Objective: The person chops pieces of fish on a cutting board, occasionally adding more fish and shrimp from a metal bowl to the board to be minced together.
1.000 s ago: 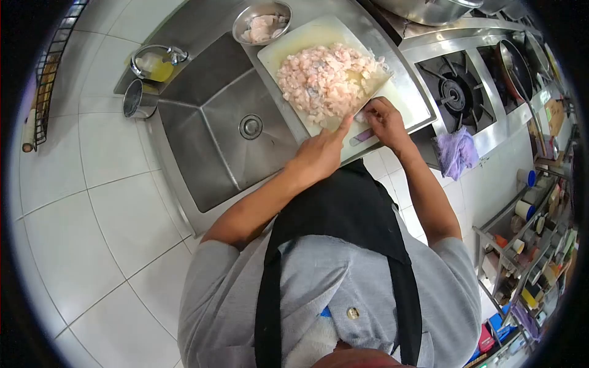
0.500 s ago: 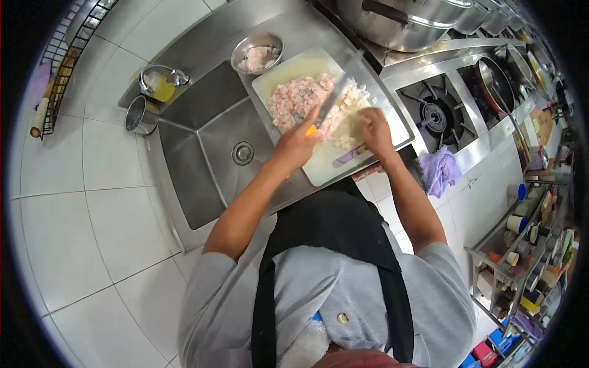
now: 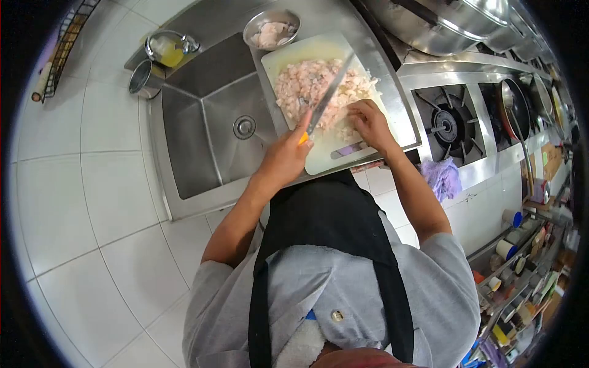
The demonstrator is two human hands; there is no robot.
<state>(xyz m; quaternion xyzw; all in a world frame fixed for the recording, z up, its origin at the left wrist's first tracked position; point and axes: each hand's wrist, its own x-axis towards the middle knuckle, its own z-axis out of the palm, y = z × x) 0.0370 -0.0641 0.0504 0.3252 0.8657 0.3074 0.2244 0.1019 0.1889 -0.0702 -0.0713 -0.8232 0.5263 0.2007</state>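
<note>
My left hand [image 3: 285, 158] is closed round the yellow handle of a kitchen knife [image 3: 331, 93]. Its long blade slants up to the right over a spread of diced, pale pink raw meat [image 3: 300, 86]. This meat lies on a white cutting board [image 3: 325, 161] with a handle slot at its near edge. My right hand [image 3: 371, 126] is at the board's right side, its fingers curled down onto the paler pieces at the edge of the pile. What sits under those fingertips is partly hidden.
Left of the board is a steel sink [image 3: 184, 138]. Behind stands a metal bowl [image 3: 272, 29] with larger raw pieces. A gas burner [image 3: 445, 121], a large pot [image 3: 438, 24] and a frying pan [image 3: 514, 107] are to the right. A purple cloth [image 3: 440, 179] hangs at the stove's front.
The knife blade, blurred before, is now sharper and lies lower over the meat. My right hand has shifted slightly left and up, its fingers at the pile. The camera view has tilted a little.
</note>
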